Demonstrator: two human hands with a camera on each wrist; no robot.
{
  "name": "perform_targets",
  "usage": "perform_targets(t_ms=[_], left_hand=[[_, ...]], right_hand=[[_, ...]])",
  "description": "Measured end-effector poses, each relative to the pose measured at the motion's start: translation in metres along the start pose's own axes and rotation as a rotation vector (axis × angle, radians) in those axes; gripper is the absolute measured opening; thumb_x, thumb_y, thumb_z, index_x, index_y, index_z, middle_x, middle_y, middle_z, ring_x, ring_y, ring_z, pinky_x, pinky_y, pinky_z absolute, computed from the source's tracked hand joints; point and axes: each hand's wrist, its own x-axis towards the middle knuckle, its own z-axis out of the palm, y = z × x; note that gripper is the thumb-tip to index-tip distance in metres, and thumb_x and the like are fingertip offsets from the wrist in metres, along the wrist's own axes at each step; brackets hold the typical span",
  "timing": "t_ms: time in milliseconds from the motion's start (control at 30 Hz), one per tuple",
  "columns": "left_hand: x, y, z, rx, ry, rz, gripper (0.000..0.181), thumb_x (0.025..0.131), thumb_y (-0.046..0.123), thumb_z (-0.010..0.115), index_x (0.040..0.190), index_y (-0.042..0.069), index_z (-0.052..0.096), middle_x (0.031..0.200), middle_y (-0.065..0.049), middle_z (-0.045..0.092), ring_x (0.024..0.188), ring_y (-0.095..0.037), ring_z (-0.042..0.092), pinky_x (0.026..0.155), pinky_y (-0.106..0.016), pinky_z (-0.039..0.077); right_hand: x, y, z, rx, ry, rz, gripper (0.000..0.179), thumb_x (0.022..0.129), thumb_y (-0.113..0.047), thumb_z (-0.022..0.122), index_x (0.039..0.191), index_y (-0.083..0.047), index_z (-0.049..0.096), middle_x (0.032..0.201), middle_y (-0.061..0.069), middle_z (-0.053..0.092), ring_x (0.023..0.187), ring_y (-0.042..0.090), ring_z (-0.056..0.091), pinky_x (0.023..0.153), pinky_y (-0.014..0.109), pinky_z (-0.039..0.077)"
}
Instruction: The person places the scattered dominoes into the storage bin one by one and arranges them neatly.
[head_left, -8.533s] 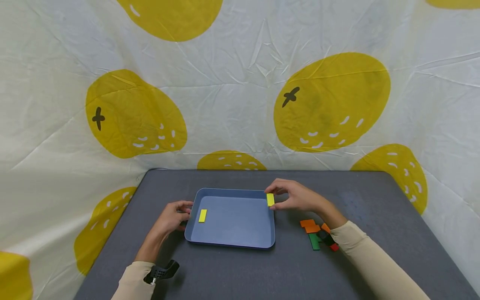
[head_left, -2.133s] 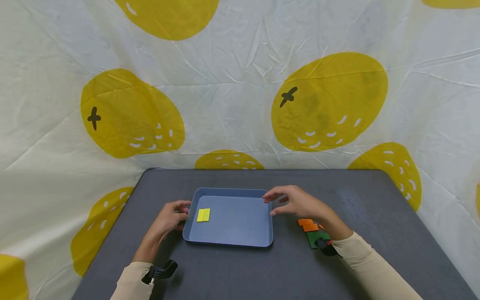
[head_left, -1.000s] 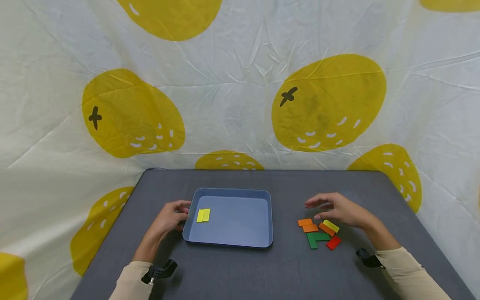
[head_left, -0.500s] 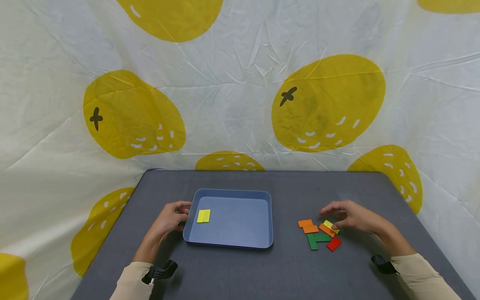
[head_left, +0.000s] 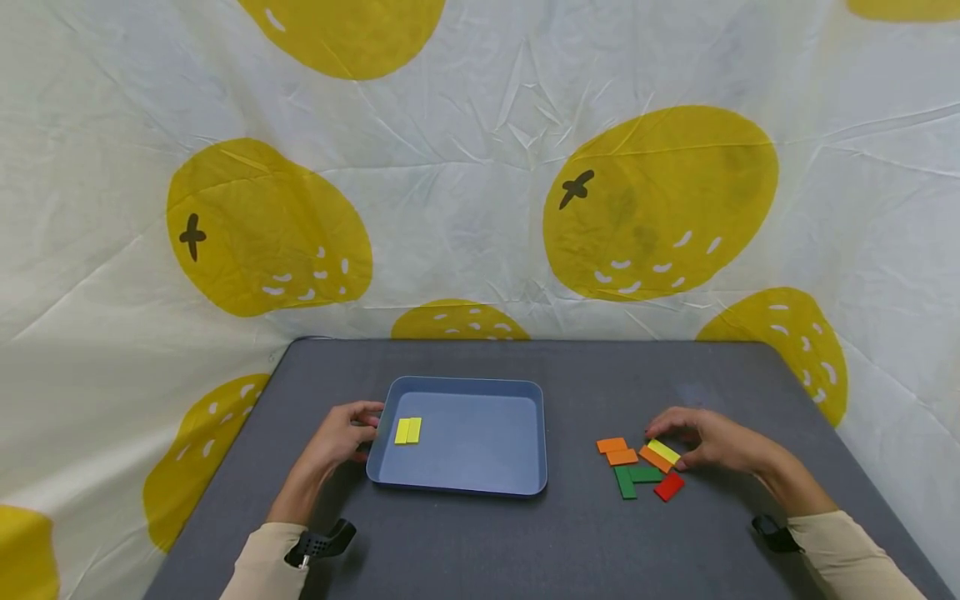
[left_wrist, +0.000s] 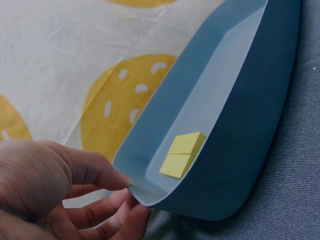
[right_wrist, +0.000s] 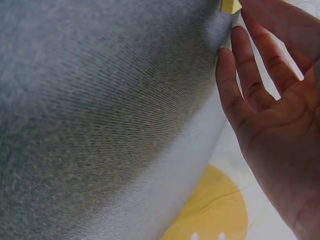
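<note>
My left hand grips the left edge of a blue-grey tray; in the left wrist view, the thumb lies on the rim with fingers below. Two yellow tiles lie side by side at the tray's left. On the table to the right, my right hand has its thumb and index finger at the two ends of another yellow tile, pinching it. That tile lies against an orange tile. The right wrist view shows only a corner of the yellow tile, with the other fingers extended.
Beside the right hand lie two more orange tiles, two green tiles and a red tile. The dark grey table reaches back to a white cloth with yellow fruit prints.
A second yellow tile was set beside the first in the tray. The right hand then moved right from the tray and down onto the third yellow tile. The left hand stays at the tray.
</note>
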Motion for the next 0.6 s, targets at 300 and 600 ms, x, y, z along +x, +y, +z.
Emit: perform_targets(t_ms=[300,600], left_hand=[[-0.0003,-0.0007,-0.0003,-0.001,-0.011,0.009,0.045,0.097,-0.001,0.059,0.141,0.004,0.058,0.119,-0.021,0.059,0.094,-0.029,0.062,0.065,-0.042,0.058],[0.0002,-0.0018,-0.0005,-0.001,-0.009,0.013,0.044,0.097,-0.001,0.059,0.141,0.004,0.058,0.119,-0.021,0.058,0.095,-0.029,0.062,0.065,-0.042,0.058]], right_hand=[[-0.0007,0.0055,0.0037,-0.076,0.069,0.043,0.041,0.088,-0.019,0.079,0.125,-0.007,0.067,0.125,0.015,0.062,0.114,0.016,0.062,0.090,0.030,0.054],[0.0001,0.0028,0.0061,-0.086,0.075,0.016,0.043,0.089,-0.019,0.078,0.128,-0.006,0.065,0.130,0.016,0.062,0.118,0.017,0.062,0.092,0.029,0.054]])
